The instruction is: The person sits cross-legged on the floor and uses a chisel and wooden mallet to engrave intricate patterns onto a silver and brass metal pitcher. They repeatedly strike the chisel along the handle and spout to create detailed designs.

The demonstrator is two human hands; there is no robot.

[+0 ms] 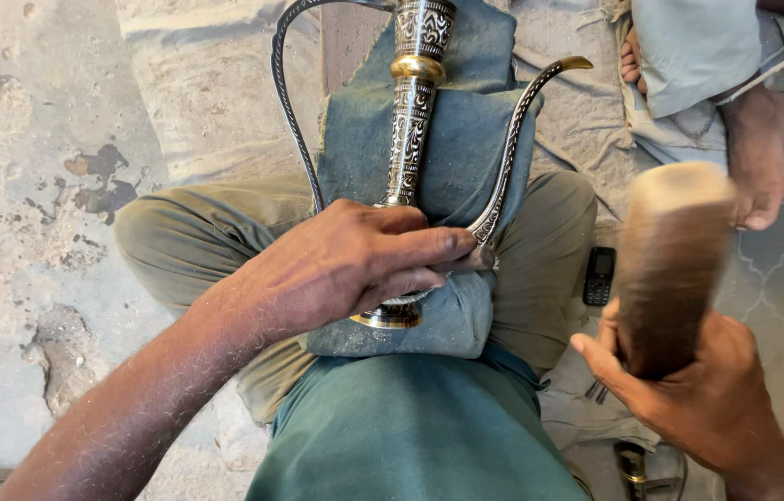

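One engraved metal ewer, one blue cushion, one wooden mallet and one black mobile phone. Two hands of the wearer (left hand, right hand); two bare feet of another person.

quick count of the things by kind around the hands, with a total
ornate metal ewer: 1
blue-green cushion: 1
wooden mallet: 1
small black phone: 1
hands, left hand and right hand: 2
total: 6

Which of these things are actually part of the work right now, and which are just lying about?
In use: engraved metal ewer under the left hand; blue cushion beneath it; wooden mallet in the right hand.
Lying about: small black phone; dark tool on the floor.
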